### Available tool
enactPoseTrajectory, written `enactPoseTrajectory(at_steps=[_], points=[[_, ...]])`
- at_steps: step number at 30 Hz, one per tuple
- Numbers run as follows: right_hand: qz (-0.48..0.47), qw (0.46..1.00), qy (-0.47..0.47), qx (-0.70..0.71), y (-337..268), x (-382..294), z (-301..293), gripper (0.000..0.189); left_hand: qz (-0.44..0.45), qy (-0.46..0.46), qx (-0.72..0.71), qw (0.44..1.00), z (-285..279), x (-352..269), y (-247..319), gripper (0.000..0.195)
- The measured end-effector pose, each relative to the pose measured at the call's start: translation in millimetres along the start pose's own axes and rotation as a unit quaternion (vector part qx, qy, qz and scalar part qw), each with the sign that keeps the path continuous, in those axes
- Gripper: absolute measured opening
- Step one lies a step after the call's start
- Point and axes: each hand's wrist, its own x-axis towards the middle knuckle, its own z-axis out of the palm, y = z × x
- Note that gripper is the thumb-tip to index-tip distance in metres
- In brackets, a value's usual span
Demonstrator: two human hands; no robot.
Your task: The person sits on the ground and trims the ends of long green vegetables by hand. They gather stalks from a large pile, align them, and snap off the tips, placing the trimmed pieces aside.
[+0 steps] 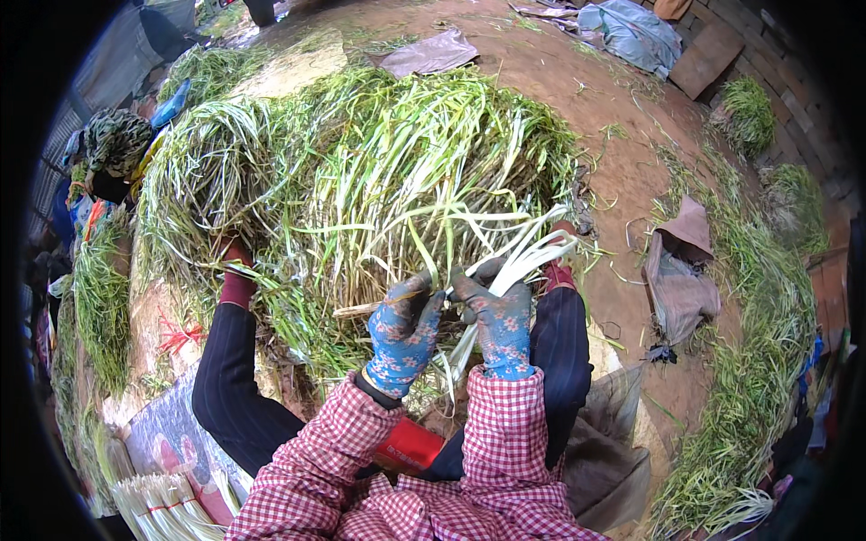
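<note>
Blue flowered work gloves cover both of my hands. My right hand point(497, 318) grips a small bunch of pale white stalks point(531, 257), their upper ends fanned towards my right foot. Close beside it, my left hand point(406, 331) has thumb and forefinger pinched on a thin green leaf point(423, 247) at the right hand's fingertips. Exactly where that leaf joins a stalk is hidden by the gloves. Beyond both hands lies a large heap of long green-and-white leafy stalks point(419, 162), between my outstretched legs. A dry brown stalk point(355, 310) sticks out behind my left hand.
White stalk bundles with red ties point(166, 504) lie at lower left, near loose red string point(179, 335). Another person point(115, 145) is at far left. Grey-brown cloth point(680, 284) and a long strip of greens point(751, 338) lie to the right.
</note>
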Motion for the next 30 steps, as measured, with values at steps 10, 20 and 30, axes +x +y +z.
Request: enactPoseTrajectory(at_steps=[10,20,30], points=[[0.078,0.996,-0.012,0.036,-12.0,0.4,-0.5,0.011,-0.194,0.047,-0.184,0.963,-16.5,10.1,-2.4,0.030],[0.180,0.962,-0.031,0.201,-7.3,16.0,-19.5,0.019,-0.218,0.140,-0.170,0.951,-36.0,35.6,4.7,0.026],[0.026,0.996,-0.048,0.065,-5.0,3.6,-4.7,0.032,-0.251,0.014,-0.217,0.943,-7.1,17.3,19.4,0.031]])
